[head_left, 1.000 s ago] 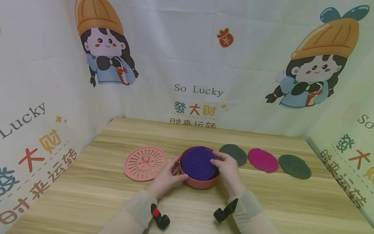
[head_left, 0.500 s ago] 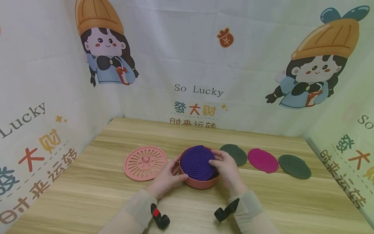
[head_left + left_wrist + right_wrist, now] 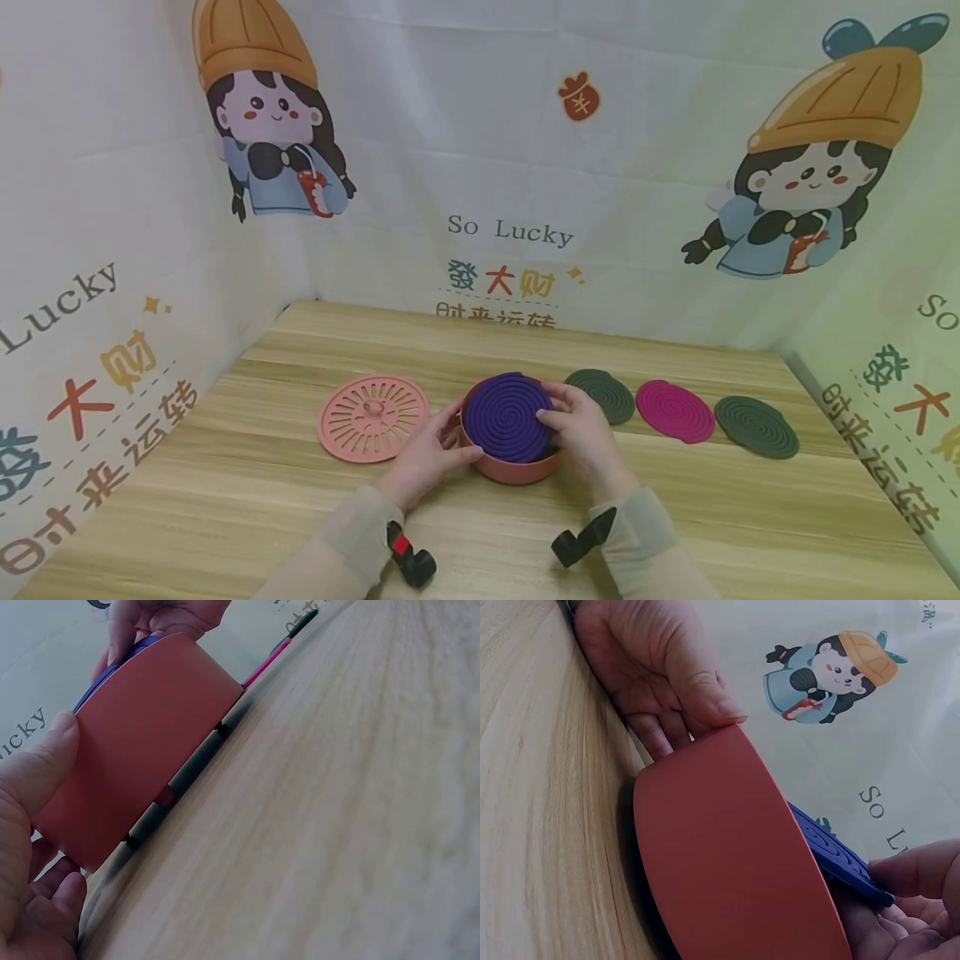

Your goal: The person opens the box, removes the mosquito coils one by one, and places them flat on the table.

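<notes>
A round red-pink mosquito coil tin (image 3: 517, 473), lidless, stands on the table on small feet. My left hand (image 3: 427, 458) grips its left side, the thumb at the rim and the other fingers against the wall. A blue-purple mosquito coil (image 3: 510, 417) covers most of the tin's mouth. Its right edge is pinched by my right hand (image 3: 588, 429), the thumb on top and fingers beneath. In the right wrist view the coil (image 3: 832, 851) tilts, its pinched edge raised above the rim. The tin's inside is mostly hidden.
A pink slotted lid (image 3: 373, 446) with a small knob lies left of the tin. To the right lie a dark green coil (image 3: 600, 396), a magenta coil (image 3: 675, 411) and another dark green coil (image 3: 757, 427). Printed cloth (image 3: 465, 150) walls the table's back and sides.
The coil's right edge has shifted slightly left and up, with my right hand moving a little along with it. My left hand and the tin have stayed in place.
</notes>
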`<state>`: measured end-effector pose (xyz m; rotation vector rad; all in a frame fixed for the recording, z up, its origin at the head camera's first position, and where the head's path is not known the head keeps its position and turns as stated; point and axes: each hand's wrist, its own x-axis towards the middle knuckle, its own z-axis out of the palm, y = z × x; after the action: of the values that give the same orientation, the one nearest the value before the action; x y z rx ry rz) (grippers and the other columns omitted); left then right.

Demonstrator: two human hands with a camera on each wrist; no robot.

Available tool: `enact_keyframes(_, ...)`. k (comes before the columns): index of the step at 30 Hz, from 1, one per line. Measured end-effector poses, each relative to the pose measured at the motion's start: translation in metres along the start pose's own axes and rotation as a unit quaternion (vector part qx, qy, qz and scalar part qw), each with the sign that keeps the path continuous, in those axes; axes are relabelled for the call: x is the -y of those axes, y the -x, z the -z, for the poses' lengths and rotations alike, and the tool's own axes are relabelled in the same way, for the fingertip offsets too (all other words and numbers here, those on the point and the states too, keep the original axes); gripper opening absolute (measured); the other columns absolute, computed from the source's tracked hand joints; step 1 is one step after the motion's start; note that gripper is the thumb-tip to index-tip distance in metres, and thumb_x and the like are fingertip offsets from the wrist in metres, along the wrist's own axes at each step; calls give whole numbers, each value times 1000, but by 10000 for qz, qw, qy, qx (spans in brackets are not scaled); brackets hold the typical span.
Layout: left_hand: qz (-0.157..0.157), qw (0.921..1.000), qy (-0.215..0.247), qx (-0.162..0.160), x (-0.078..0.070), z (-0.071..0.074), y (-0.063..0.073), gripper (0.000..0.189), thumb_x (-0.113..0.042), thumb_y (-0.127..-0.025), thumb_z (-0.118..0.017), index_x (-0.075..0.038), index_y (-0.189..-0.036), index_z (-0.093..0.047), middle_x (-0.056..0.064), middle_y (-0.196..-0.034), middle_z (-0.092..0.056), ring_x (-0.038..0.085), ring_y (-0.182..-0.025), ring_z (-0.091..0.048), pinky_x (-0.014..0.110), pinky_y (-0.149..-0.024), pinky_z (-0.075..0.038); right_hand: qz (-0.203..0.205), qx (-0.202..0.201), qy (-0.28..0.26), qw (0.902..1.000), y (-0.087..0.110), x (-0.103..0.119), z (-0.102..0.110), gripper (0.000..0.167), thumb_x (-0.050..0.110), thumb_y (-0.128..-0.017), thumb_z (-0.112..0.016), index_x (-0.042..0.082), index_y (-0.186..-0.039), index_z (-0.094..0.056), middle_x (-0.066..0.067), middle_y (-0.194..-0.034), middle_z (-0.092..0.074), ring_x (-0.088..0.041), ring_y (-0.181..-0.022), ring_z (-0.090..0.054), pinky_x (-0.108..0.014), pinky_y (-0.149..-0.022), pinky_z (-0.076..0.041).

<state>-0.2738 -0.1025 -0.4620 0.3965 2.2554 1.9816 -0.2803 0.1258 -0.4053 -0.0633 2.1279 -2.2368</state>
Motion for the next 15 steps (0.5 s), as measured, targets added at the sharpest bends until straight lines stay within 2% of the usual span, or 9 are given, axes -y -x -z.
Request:
enact_keyframes(7,-38,10000,-27,28,1,0,-1,86,-17,-80,-80,-15,-151,-31,12,-149,-40,27,-137,-35,38,-114,-31,-96,69,199,9997,0,2,2,48,-12,-88,-54,-7,-134,-46,-17,-103,-64,-12,-71,-63,-23,-55,-55)
enact_keyframes(15,-48,9999,118,90,0,0,0,86,-14,-81,-79,-14,-152,-29,13,-151,-36,29,-139,-32,39,-115,-28,-114,87,-99,9998,2,5,0,46,-15,-87,-52,-8,-131,-43,-11,-95,-61,-13,-71,-62,-22,-55,-55)
